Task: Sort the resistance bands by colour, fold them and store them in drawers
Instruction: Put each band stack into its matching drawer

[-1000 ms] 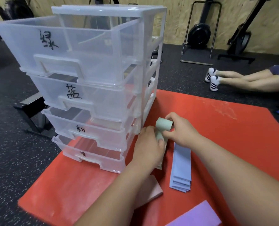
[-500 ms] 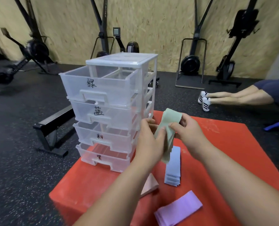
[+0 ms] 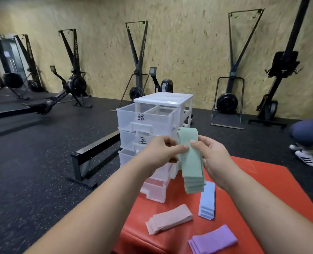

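Both hands hold a stack of green resistance bands point(image 3: 191, 162) in the air, folded over at the top with the ends hanging down. My left hand point(image 3: 161, 151) pinches its left edge and my right hand point(image 3: 210, 154) grips its right edge. Just behind stands a clear plastic drawer unit point(image 3: 163, 114) on the red mat point(image 3: 262, 182), its drawers pulled partly out and labelled with handwritten characters. On the mat lie a blue folded stack point(image 3: 207, 200), a pink stack point(image 3: 168, 219) and a purple stack point(image 3: 213, 240).
Black rubber gym floor surrounds the mat. A low black bench frame point(image 3: 93, 153) stands to the left of the drawers. Rowing and ski machines line the wooden wall. A person point(image 3: 307, 142) in white shoes is at the far right.
My head has pulled back and up, widening the view. Both hands lifted the green bands off the mat to drawer height. The person at the right changed posture.
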Demonstrator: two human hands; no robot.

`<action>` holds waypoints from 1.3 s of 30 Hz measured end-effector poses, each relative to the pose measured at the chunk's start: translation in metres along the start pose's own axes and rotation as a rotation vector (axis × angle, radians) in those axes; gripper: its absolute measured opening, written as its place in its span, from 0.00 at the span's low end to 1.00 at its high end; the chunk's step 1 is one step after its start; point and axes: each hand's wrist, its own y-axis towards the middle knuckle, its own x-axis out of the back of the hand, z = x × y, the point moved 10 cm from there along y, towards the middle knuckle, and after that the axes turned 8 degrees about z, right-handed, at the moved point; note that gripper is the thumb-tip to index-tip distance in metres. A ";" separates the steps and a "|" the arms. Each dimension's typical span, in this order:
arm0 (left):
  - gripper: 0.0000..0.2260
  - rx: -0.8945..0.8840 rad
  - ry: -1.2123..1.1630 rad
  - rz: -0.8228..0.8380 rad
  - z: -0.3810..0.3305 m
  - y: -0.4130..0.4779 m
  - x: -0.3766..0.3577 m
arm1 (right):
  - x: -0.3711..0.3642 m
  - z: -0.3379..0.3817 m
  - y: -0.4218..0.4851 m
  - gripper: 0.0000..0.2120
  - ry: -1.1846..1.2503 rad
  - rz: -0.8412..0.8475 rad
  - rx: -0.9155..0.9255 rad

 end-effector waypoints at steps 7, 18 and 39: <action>0.15 -0.053 -0.102 -0.170 -0.021 -0.026 0.041 | -0.051 0.015 -0.018 0.15 -0.076 0.089 -0.019; 0.21 -0.114 0.104 -0.408 -0.023 -0.012 0.129 | -0.075 0.112 0.082 0.07 -0.592 0.133 -0.109; 0.35 -0.143 0.420 -0.648 0.042 0.049 0.185 | -0.123 0.004 0.274 0.17 -0.867 0.518 -0.538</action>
